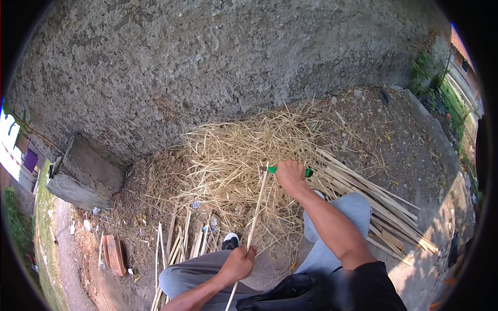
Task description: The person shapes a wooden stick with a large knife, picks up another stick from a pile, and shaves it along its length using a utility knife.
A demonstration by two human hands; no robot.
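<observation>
My left hand is closed around a long, thin strip of wood or bamboo above my lap. The strip slants up and away from me. My right hand grips a knife by its green handle, which shows on both sides of the fist. A short, dark blade meets the strip near its far end. Under and beyond both hands spreads a heap of pale, curled shavings.
Long split strips lie on the ground to the right, and more strips lie at the left. A rough wall rises behind the heap. A concrete block and a broken brick piece are on the left.
</observation>
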